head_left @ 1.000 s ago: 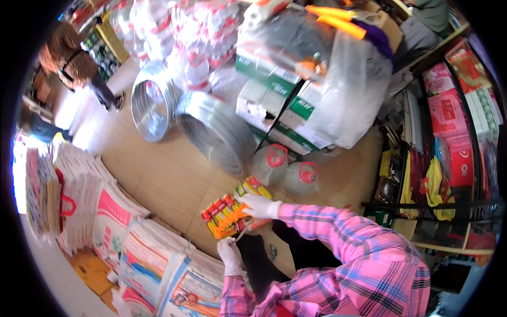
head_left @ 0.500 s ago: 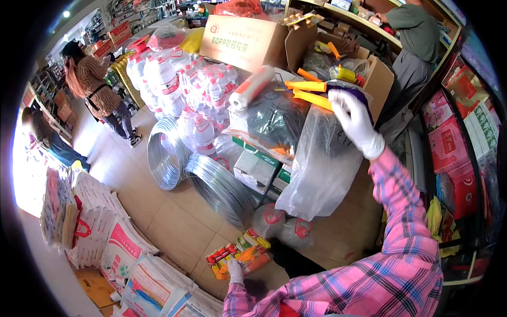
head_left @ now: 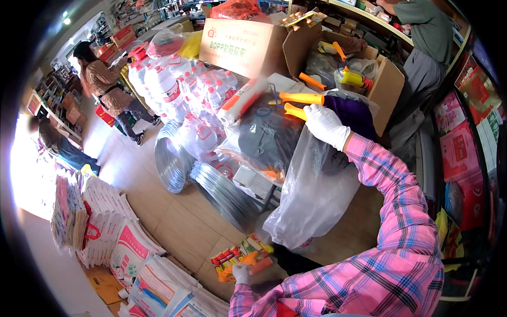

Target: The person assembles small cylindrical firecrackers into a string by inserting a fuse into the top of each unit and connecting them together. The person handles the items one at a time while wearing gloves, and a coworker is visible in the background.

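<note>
My right hand (head_left: 326, 127), in a white glove, reaches over the boxes with its fingers closed around the end of a yellow handle (head_left: 296, 111). A second yellow handle (head_left: 302, 99) lies just above it; what both are fixed to is hard to see. Dark purple cloth or plastic (head_left: 355, 113) and a clear plastic bag (head_left: 317, 185) are beside and below this hand. Low down, my gloved left hand (head_left: 241, 273) is closed on a bundle of orange-handled items in yellow and red wrappers (head_left: 232, 258); its fingers are partly hidden.
An open carton (head_left: 388, 87) holds more orange-handled items. Left of it stand a closed carton (head_left: 237, 47), bottled-water packs (head_left: 206, 95) and wire coils (head_left: 222, 190). Stacked sacks (head_left: 132, 248) line the lower left. One person (head_left: 108, 84) stands at left, another (head_left: 430, 37) at right.
My right hand has come down and left onto the yellow handle, its fingers closing round the end. My left hand keeps hold of the bundle. The person at left has moved slightly.
</note>
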Tool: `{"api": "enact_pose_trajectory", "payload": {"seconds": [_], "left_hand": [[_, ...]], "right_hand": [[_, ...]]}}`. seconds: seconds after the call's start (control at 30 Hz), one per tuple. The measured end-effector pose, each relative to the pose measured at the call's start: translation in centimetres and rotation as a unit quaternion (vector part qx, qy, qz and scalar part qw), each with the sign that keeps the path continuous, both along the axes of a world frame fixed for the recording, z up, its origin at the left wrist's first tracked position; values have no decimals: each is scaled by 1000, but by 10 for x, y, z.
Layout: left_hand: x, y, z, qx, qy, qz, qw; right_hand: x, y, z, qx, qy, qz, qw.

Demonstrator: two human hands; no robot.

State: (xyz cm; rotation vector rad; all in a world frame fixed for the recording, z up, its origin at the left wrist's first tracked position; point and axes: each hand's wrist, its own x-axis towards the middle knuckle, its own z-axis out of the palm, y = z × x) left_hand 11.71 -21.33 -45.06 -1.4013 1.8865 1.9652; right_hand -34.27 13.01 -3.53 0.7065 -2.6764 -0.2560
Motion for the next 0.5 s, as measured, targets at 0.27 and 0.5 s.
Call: {"api": "enact_pose_trajectory", "payload": {"seconds": [0.27,0.5], "left_hand": [[11,-17,7,89,6,19,996],[34,-31,1,119,44,-30,991]], "right_hand": [[91,-59,74,-272,-38,149,950],[238,-182,81,-425,-368,281,778]]}}
